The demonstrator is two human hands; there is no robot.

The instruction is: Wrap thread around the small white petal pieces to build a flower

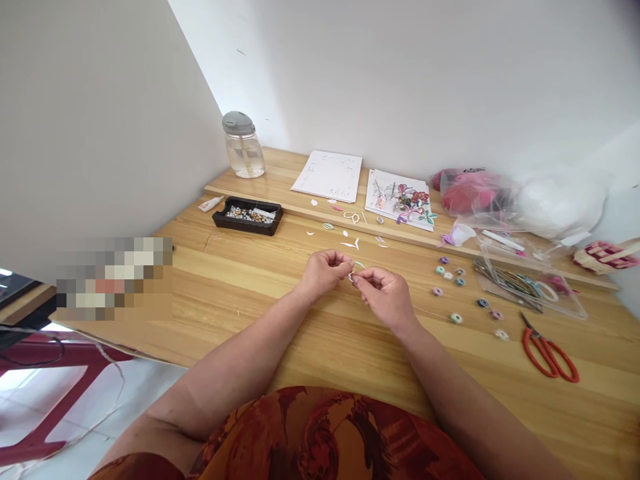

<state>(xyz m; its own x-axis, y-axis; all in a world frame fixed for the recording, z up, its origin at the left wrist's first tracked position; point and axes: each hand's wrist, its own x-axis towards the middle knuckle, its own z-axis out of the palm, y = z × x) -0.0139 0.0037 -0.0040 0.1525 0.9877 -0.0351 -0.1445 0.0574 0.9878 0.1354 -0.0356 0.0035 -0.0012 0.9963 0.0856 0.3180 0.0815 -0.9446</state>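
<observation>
Nearest, a smooth cloth patterned in dark red and orange is seen against the wood-grained table. At the near right, scissors with rounded red handles are laid down. Near the table's middle, a small pale-green loop is pinched between thumb and finger of the left hand and the right hand, both nearly closed; its lower part is hidden by fingertips. To the right, small round spools are scattered beside a clear plastic tray holding slim tools. Farther left, shiny round beads are held in a black tray. On the far ledge, bright looped flowers are spread over white paper.
</observation>
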